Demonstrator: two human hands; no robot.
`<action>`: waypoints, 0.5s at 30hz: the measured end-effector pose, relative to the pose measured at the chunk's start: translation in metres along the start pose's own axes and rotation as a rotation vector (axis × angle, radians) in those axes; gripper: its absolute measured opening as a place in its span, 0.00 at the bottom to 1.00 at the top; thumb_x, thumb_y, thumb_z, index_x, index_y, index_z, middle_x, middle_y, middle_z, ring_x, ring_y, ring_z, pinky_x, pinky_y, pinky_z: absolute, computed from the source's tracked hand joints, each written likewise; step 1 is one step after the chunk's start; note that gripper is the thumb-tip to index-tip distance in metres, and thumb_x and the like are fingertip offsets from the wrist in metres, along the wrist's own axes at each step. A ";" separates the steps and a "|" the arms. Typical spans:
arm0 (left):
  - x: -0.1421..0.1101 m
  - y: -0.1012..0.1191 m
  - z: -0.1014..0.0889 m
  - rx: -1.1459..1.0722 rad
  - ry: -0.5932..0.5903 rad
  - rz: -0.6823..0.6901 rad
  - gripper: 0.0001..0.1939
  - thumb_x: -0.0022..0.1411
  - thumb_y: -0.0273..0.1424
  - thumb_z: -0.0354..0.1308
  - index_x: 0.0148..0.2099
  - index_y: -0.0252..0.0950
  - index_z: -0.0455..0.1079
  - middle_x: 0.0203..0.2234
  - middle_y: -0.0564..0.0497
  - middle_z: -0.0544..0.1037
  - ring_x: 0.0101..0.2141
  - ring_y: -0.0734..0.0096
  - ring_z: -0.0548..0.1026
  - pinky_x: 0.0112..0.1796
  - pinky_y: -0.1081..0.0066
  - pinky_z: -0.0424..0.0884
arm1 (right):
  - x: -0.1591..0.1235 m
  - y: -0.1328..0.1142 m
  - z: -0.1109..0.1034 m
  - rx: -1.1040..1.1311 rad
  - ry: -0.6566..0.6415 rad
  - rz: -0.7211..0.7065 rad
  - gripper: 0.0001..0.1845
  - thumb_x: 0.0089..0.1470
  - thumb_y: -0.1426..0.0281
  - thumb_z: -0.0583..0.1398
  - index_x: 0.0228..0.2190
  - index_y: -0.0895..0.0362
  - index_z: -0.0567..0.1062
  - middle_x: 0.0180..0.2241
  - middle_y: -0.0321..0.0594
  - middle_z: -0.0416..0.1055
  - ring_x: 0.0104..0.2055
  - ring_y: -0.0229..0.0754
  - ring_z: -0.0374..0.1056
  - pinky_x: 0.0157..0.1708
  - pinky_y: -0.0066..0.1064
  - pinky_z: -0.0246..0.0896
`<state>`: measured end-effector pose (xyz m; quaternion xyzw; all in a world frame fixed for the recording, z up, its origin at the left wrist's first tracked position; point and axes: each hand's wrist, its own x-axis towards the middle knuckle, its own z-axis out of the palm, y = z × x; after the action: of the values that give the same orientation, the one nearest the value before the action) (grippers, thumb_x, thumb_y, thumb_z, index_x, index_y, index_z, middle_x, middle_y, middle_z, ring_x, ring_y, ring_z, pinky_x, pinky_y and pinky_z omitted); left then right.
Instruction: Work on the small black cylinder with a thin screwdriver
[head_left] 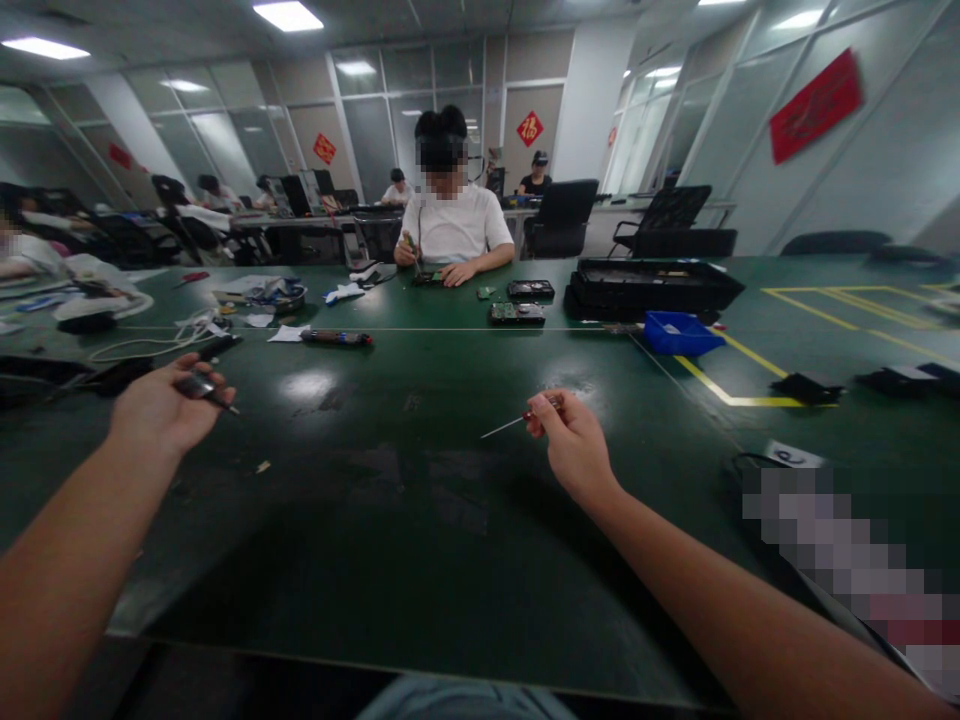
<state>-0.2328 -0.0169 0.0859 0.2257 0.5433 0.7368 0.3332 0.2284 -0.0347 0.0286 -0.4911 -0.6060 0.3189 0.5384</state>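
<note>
My left hand [161, 405] is over the left part of the green table [360, 560], its fingers curled around a dark, thick-bodied screwdriver [199, 385] whose thin tip points right and down. In my right hand [570, 435] is a slim screwdriver [506, 427] with a reddish handle, mostly hidden by the fingers. Its bare metal shaft points left and slightly down, with the tip free of any object. The two hands are well apart. A small pale scrap [262, 467] lies on the table near my left hand.
Opposite, a person [454, 225] works on a green circuit board. Hard drives [517, 314] lie nearby, left of a black case [652, 288] and a blue bin [679, 333]. A dark tool [337, 339] and white cable [161, 345] lie left. A power strip [832, 540], partly blurred, is at right.
</note>
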 end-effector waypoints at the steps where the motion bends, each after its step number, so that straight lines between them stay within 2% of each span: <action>1: -0.009 -0.003 0.012 -0.024 -0.028 -0.046 0.08 0.64 0.18 0.43 0.37 0.32 0.62 0.27 0.52 0.65 0.29 0.73 0.65 0.41 0.62 0.64 | 0.000 0.000 0.000 -0.003 0.001 -0.001 0.13 0.61 0.59 0.57 0.32 0.55 0.72 0.26 0.37 0.72 0.28 0.40 0.68 0.32 0.34 0.63; 4: -0.038 -0.015 0.048 -0.064 -0.178 -0.151 0.12 0.60 0.17 0.45 0.42 0.32 0.65 0.29 0.51 0.67 0.30 0.71 0.66 0.40 0.63 0.66 | 0.000 0.002 0.000 0.002 0.006 -0.013 0.13 0.62 0.59 0.57 0.32 0.55 0.72 0.26 0.37 0.72 0.28 0.40 0.68 0.32 0.34 0.62; 7: -0.067 -0.029 0.081 -0.065 -0.321 -0.188 0.17 0.53 0.16 0.48 0.44 0.32 0.67 0.30 0.50 0.69 0.30 0.70 0.68 0.35 0.66 0.67 | 0.000 0.005 0.000 0.013 0.003 -0.027 0.14 0.62 0.58 0.57 0.33 0.55 0.73 0.27 0.37 0.72 0.29 0.40 0.68 0.33 0.34 0.63; 9: -0.088 -0.040 0.101 -0.062 -0.415 -0.224 0.18 0.52 0.17 0.49 0.44 0.33 0.68 0.30 0.50 0.70 0.29 0.70 0.69 0.34 0.66 0.67 | 0.000 0.005 0.000 0.010 0.001 -0.027 0.14 0.62 0.57 0.57 0.33 0.55 0.73 0.28 0.38 0.73 0.30 0.40 0.69 0.34 0.34 0.63; 15: -0.159 -0.066 0.148 -0.014 -0.702 -0.252 0.17 0.51 0.21 0.52 0.45 0.34 0.69 0.30 0.49 0.71 0.31 0.69 0.71 0.34 0.68 0.67 | 0.000 0.005 -0.002 -0.005 -0.009 -0.026 0.14 0.63 0.58 0.57 0.33 0.55 0.73 0.27 0.37 0.73 0.30 0.41 0.69 0.33 0.34 0.63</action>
<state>-0.0061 -0.0259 0.0730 0.3937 0.4145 0.5716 0.5886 0.2314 -0.0331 0.0244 -0.4830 -0.6157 0.3123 0.5385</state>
